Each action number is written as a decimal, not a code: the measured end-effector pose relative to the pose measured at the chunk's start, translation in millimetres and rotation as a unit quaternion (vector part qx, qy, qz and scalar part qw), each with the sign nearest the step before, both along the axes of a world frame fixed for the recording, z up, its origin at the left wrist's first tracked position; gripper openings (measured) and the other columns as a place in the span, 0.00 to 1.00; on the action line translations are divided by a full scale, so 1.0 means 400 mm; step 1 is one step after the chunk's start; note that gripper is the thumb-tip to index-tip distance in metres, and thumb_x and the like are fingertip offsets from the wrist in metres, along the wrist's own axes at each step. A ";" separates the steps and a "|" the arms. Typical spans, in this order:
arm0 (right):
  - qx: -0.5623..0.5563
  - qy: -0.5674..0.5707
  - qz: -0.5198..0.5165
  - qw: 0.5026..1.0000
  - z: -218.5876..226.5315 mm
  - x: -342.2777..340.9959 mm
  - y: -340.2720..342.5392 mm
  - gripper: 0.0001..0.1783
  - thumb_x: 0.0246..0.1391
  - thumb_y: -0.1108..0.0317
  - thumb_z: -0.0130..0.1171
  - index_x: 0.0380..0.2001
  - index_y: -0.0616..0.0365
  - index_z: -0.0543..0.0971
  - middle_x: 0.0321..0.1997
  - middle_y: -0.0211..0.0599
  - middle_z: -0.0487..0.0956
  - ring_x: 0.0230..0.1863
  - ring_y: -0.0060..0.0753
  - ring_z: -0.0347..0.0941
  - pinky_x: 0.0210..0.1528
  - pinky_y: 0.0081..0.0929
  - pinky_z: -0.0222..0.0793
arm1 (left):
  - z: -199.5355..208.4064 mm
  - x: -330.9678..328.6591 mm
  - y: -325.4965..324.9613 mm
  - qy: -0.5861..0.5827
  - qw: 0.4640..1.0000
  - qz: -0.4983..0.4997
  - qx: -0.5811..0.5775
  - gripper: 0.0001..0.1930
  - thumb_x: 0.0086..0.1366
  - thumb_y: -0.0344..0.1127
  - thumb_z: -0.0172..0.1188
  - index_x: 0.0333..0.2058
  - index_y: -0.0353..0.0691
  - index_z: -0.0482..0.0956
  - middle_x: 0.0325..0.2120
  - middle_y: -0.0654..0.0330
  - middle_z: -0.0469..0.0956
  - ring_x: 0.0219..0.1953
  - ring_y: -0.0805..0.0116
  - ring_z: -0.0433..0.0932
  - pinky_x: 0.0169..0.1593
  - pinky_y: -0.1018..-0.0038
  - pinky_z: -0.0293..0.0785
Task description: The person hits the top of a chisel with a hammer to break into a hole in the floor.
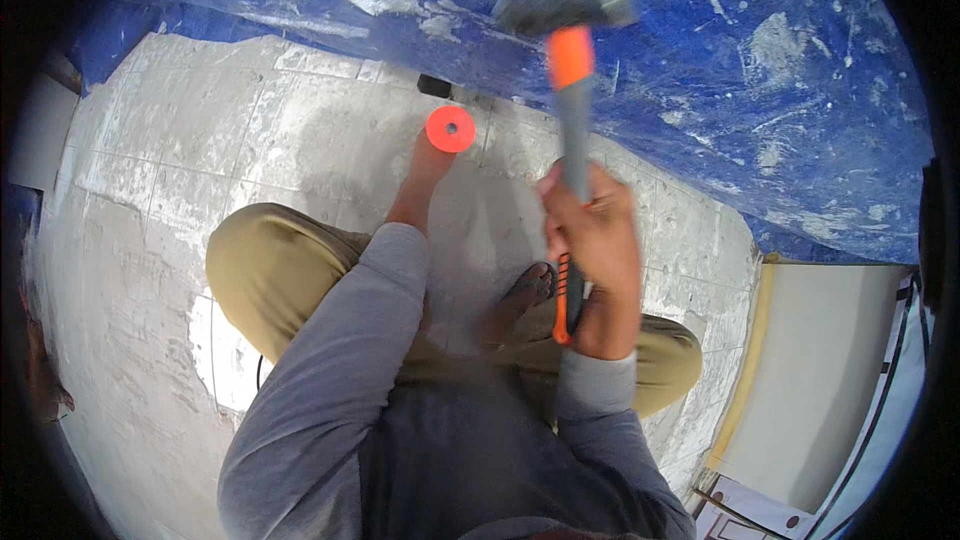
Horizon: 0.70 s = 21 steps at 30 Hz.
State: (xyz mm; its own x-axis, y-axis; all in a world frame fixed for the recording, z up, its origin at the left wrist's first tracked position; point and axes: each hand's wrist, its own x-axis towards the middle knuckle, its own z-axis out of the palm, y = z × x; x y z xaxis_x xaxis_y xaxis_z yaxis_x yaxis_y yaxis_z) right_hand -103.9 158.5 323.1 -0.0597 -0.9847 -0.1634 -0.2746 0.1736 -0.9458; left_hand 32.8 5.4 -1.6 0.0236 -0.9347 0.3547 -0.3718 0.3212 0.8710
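- Grey-dusted tiled floor (150, 240), under the crouching person.
- Left hand (432, 162): reaches to an orange disc (451, 129) on the floor; its grip cannot be told.
- Right hand (592, 240): fist closed round the raised hammer (570, 70), head blurred before blue tarpaulin (800, 90).

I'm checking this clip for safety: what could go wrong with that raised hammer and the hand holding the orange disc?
1. The orange-and-grey-handled hammer is raised in the right hand, its head blurred; a stray blow could hit the left hand, which holds the round orange disc.
2. The sandalled foot lies below the hammer; a slip might strike it.
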 end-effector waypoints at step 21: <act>0.197 -0.085 -0.139 0.967 -0.293 -0.095 0.087 0.07 0.52 0.71 0.56 0.27 0.62 0.69 0.14 0.29 0.65 0.09 0.21 0.60 0.10 0.23 0.60 | -0.002 -0.125 0.119 -0.081 0.985 0.015 -0.154 0.10 0.50 0.36 0.61 0.33 0.44 0.77 0.32 0.59 0.75 0.38 0.59 0.73 0.43 0.63 0.65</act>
